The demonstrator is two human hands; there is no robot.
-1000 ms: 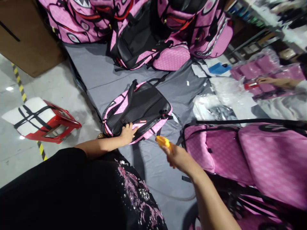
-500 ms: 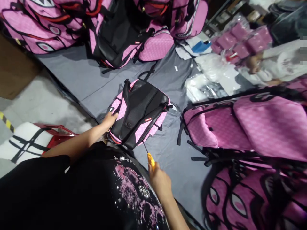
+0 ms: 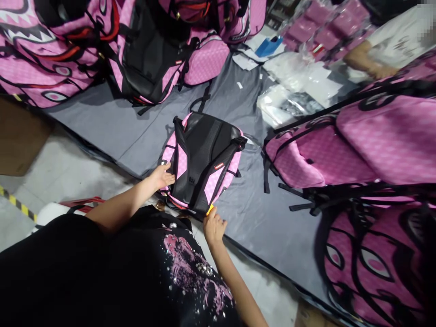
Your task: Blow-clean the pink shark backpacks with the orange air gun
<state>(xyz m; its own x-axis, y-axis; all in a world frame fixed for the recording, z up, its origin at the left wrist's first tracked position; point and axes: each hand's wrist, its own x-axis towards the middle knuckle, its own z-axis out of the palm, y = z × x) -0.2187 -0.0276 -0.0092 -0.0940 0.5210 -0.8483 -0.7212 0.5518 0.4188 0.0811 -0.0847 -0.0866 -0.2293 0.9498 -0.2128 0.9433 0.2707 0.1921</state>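
A pink-and-black backpack point(image 3: 200, 159) lies on the grey cloth, its black padded back and shoulder straps facing up. At its left side is my left hand point(image 3: 163, 177), fingers stretched out and apart, against the pink side panel without gripping it. My right hand point(image 3: 214, 225) is closed around a yellow-handled tool point(image 3: 210, 209) at the bag's lower right corner. Only a bit of the yellow handle shows; the tool's thin shaft is hidden now, and whether its tip touches the bag I cannot tell.
Pink backpacks point(image 3: 378, 141) are piled along the right and more backpacks point(image 3: 146, 54) at the back. Clear plastic bags point(image 3: 289, 102), a blue item point(image 3: 269, 47) and wrapped pink pieces point(image 3: 320, 27) lie at the upper right. A co-worker's arm point(image 3: 368, 61) reaches in there.
My right hand has moved up and closer to the bag's lower corner, and the tool's thin shaft has gone out of sight. My left hand's fingers have spread on the bag's side.
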